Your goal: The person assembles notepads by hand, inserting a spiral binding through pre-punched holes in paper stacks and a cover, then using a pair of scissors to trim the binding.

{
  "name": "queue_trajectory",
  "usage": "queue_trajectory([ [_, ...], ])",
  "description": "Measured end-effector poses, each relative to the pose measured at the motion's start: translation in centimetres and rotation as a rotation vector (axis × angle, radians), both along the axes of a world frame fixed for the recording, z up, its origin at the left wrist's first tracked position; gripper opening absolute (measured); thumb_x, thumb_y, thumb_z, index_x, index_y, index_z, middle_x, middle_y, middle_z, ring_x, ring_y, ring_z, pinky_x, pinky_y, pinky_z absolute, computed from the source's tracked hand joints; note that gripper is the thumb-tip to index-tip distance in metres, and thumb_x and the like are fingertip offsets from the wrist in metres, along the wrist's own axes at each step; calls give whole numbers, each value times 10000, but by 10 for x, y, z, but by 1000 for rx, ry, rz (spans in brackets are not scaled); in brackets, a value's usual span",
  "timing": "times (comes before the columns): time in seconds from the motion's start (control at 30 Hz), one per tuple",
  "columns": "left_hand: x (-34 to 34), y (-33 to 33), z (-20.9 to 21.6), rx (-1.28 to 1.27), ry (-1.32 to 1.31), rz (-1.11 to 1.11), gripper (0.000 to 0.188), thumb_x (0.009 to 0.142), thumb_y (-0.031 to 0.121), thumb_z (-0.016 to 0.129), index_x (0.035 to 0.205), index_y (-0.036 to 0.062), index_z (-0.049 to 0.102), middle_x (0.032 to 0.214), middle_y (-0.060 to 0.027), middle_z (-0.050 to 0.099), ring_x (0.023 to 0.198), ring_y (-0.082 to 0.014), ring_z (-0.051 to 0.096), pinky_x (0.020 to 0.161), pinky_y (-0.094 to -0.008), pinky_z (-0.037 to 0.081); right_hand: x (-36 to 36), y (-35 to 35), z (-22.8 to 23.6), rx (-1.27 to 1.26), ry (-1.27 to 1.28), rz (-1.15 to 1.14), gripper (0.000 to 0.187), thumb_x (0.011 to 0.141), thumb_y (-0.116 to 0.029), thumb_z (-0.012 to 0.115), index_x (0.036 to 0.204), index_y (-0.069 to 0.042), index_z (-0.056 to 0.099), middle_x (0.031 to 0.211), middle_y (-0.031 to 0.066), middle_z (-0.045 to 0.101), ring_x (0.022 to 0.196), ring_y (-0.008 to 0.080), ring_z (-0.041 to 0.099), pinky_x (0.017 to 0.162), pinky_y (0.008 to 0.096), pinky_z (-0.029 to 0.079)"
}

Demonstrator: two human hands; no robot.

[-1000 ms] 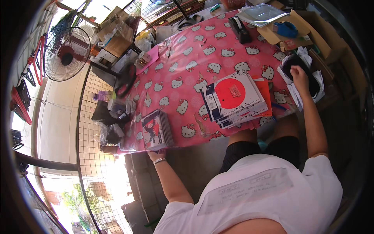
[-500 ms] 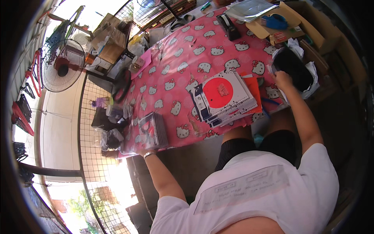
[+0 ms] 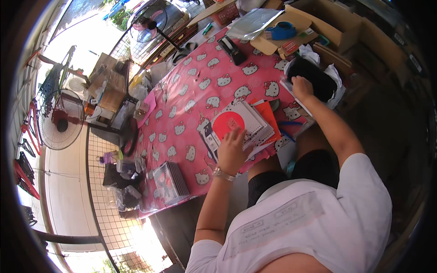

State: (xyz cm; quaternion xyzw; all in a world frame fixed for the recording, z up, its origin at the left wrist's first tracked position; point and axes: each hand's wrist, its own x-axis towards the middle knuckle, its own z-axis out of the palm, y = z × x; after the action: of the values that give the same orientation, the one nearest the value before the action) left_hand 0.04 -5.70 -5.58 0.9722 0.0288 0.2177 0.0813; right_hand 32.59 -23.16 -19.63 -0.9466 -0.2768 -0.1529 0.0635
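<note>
Both forearms rise from the lower edge, bare below short white sleeves. The left arm runs nearly straight up from the shoulder, elbow low and only slightly bent, a metal watch band at the wrist. The left hand (image 3: 233,150) lies palm down, fingers spread and flat, pointing away from the body. The right arm reaches farther out and to the right, bent at the elbow, forearm angled up toward the far side. The right hand (image 3: 302,87) is palm down with fingers curled loosely, knuckles uppermost. The hands are well apart.
</note>
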Motion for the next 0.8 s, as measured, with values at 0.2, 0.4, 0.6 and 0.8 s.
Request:
queue_trajectory([
  [0.2, -13, -11, -20, 103, 182, -45, 268, 779, 122, 654, 1043, 124, 611, 1028, -55, 650, 855, -272, 645, 710, -392, 551, 0, 6, 13, -116, 42, 85, 158, 824, -137, 589, 855, -74, 730, 1039, 100, 636, 1090, 273, 582, 767, 403, 553],
  [0.4, -19, 10, 68, -39, 183, -80, 279, 803, 17, 578, 1068, 99, 608, 1009, -81, 644, 839, -292, 635, 695, -392, 534, 2, 10, -2, 143, 102, -56, 194, 867, -144, 542, 916, -64, 712, 960, 162, 676, 955, 314, 661, 775, 458, 537],
  [0.6, 18, 24, 71, 62, 85, 25, 277, 807, -42, 536, 1060, 59, 586, 979, -115, 628, 991, -312, 580, 899, -440, 398, -25, 21, 117, 711, 378, 578, 225, 918, -101, 563, 1108, -61, 675, 982, 168, 686, 932, 306, 671, 807, 388, 545],
  [0.8, 16, 15, 60, 97, -151, 76, 199, 830, 113, 647, 1013, 67, 584, 874, -87, 613, 847, -281, 580, 816, -412, 389, -127, 21, 175, 823, 594, 1076, 274, 862, 10, 662, 1130, -50, 674, 963, 95, 647, 846, 211, 658, 753, 335, 523],
])
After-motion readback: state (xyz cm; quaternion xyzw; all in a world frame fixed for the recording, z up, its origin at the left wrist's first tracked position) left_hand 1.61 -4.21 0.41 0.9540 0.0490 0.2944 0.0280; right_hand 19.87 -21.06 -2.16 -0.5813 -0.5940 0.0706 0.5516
